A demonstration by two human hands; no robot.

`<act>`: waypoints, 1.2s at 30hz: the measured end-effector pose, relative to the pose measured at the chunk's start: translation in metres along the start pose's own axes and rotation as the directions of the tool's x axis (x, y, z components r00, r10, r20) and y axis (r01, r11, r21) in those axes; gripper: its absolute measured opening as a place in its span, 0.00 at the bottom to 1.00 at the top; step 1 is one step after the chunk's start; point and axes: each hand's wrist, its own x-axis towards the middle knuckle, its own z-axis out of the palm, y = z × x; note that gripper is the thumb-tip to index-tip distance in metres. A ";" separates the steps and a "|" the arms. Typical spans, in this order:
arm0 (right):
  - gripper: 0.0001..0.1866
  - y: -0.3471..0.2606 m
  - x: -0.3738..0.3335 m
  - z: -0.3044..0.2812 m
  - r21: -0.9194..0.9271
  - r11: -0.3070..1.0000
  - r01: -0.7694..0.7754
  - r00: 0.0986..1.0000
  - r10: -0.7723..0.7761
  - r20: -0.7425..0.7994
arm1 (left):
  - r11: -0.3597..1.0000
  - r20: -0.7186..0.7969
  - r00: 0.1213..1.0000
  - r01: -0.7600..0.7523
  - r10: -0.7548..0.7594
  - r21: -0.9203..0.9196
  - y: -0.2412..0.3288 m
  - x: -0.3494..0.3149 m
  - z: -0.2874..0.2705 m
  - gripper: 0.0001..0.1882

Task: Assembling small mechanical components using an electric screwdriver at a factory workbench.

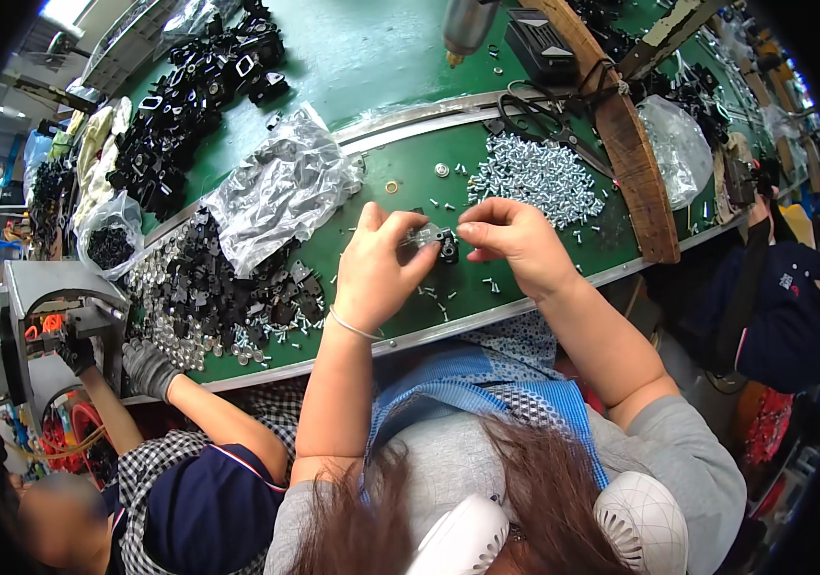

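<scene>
Over the green work table [371, 57], my left hand [378, 268] pinches a small black and silver part [435, 239] between thumb and fingers. My right hand [515, 240] meets it from the right, its fingertips closed right at the part's side; whether they hold a screw is hidden. A heap of small silver screws [539, 174] lies just beyond my right hand. Loose screws are scattered on the table under both hands.
Black and silver parts [228, 287] are piled at the left beside a crumpled clear bag [280, 187]. More black parts [199, 86] lie farther back. Scissors [539, 120] and a wooden strip [630, 144] sit at the right. A co-worker's gloved hand [149, 369] rests at the table's near-left edge.
</scene>
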 end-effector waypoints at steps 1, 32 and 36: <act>0.10 -0.003 0.004 0.004 -0.018 1.000 -0.012 1.000 0.013 0.020 | 1.000 -0.008 1.000 0.024 -0.024 0.006 0.001 0.001 0.001 0.15; 0.09 0.015 0.039 0.036 -0.042 0.999 -0.031 0.998 0.029 -0.055 | 0.999 -0.262 0.964 0.035 -0.036 -0.008 -0.007 0.002 0.013 0.12; 0.09 0.021 0.042 0.033 -0.062 0.994 0.089 0.996 -0.089 0.004 | 0.999 -0.286 0.958 0.038 -0.028 0.029 -0.009 -0.002 0.017 0.12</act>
